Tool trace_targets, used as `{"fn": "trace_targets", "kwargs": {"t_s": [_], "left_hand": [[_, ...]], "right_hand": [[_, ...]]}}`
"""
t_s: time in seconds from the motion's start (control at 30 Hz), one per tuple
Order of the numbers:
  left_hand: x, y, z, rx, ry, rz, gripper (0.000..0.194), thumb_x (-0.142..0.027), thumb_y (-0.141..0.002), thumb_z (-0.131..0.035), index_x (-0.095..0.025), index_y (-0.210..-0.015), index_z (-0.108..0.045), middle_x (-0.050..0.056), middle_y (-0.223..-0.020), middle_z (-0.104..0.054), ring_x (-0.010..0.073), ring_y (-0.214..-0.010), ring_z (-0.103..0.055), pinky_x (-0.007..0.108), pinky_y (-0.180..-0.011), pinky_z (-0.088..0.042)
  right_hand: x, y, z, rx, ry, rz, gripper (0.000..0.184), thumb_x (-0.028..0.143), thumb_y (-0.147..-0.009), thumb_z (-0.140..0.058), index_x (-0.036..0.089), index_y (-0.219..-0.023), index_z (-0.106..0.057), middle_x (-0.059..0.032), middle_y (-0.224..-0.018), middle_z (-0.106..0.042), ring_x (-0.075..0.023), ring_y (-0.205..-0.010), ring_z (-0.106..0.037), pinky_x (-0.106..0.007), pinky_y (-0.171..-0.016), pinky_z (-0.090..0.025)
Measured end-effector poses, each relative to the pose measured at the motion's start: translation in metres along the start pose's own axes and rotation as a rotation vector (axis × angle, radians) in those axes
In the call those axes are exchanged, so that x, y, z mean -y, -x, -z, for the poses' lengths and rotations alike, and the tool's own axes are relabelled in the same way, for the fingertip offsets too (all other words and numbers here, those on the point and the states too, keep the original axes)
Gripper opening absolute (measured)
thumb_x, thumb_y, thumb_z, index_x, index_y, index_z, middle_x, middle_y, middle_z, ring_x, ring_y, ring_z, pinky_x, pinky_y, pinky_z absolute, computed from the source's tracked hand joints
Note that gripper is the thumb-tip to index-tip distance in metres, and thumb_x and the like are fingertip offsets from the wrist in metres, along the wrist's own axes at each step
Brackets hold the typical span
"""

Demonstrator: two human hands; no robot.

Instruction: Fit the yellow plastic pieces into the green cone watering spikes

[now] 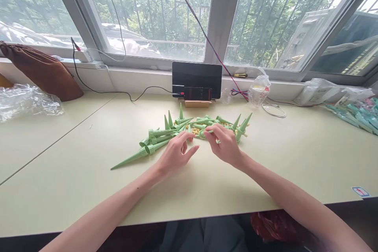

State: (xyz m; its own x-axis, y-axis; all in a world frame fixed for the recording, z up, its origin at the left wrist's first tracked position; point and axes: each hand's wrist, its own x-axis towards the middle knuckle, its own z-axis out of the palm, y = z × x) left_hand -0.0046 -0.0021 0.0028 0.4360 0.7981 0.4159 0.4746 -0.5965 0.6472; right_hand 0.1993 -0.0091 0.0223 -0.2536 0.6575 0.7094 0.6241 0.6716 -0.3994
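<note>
Bare forearms [124, 199]: reach in from the lower left and lower right of the frame;
Pale yellow-green table [65, 189]: fills the middle and lower frame, edge to edge;
Grey-framed windows [147, 15]: cross the top;
Tapered green plastic spikes [130, 159]: heaped at centre on the table; several upright, others lying across one another;
Brown drawstring bag [44, 69]: leans at the upper left;
Black flat screen [196, 71]: upright at upper centre, behind the spikes;
Left hand [178, 151]: at centre, just beside the heap; thumb apart from the curled fingers; whether the fingertips touch a piece, I cannot tell;
Right hand [224, 142]: right of centre; thumb and fingers clamped on the small green piece;
Dark phone [197, 93]: stands before the screen;
Small yellow parts [195, 130]: scattered among the spikes;
Small green piece [209, 131]: pinched over the heap, partly hidden.
</note>
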Motion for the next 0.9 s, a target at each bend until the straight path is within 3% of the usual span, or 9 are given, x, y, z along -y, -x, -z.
{"fn": "trace_targets", "kwargs": {"t_s": [0.13,0.27,0.47,0.63,0.9], "left_hand": [[0.004,0.0,0.0,-0.001,0.013,-0.019,0.018,-0.035,-0.093,-0.055,-0.022,-0.105,-0.056,0.002,-0.096,-0.058,0.0086,-0.059,-0.051,0.023,-0.055,-0.046],[0.006,0.0,0.0,0.003,0.0,-0.029,0.016,-0.035,-0.094,-0.054,-0.021,-0.101,-0.057,0.002,-0.093,-0.057,0.0085,-0.058,-0.049,0.022,-0.053,-0.045],[0.008,0.0,-0.001,-0.011,-0.028,-0.009,0.015,-0.034,-0.094,-0.053,-0.02,-0.098,-0.058,0.002,-0.089,-0.057,0.0095,-0.06,-0.051,0.023,-0.054,-0.045],[0.009,0.0,-0.002,-0.017,-0.02,-0.003,0.014,-0.033,-0.094,-0.053,-0.021,-0.096,-0.06,0.002,-0.09,-0.057,0.0095,-0.06,-0.05,0.023,-0.055,-0.044],[0.007,0.002,-0.002,-0.015,-0.031,0.004,0.015,-0.034,-0.094,-0.054,-0.02,-0.096,-0.061,0.001,-0.088,-0.058,0.0097,-0.06,-0.051,0.024,-0.056,-0.043]], "right_hand": [[0.003,-0.025,0.028,-0.126,0.12,0.017,0.027,0.035,-0.1,-0.045,0.02,-0.085,-0.061,-0.0043,-0.074,-0.059,-0.0139,-0.06,-0.049,-0.028,-0.059,-0.037],[-0.003,-0.053,0.069,-0.275,0.274,-0.027,0.031,0.037,-0.099,-0.046,0.019,-0.077,-0.058,-0.0027,-0.069,-0.058,-0.0134,-0.058,-0.047,-0.027,-0.06,-0.037],[-0.041,-0.086,0.123,-0.247,0.408,-0.246,0.029,0.037,-0.092,-0.056,0.02,-0.069,-0.057,-0.0002,-0.056,-0.056,-0.0158,-0.054,-0.048,-0.031,-0.061,-0.038],[-0.071,-0.09,0.129,-0.097,0.372,-0.435,0.024,0.036,-0.085,-0.061,0.019,-0.067,-0.063,-0.002,-0.057,-0.059,-0.0181,-0.059,-0.052,-0.032,-0.06,-0.039],[-0.086,-0.078,0.117,0.122,0.35,-0.624,0.021,0.034,-0.081,-0.06,0.018,-0.072,-0.07,-0.0036,-0.066,-0.066,-0.0166,-0.065,-0.057,-0.029,-0.062,-0.04]]}}
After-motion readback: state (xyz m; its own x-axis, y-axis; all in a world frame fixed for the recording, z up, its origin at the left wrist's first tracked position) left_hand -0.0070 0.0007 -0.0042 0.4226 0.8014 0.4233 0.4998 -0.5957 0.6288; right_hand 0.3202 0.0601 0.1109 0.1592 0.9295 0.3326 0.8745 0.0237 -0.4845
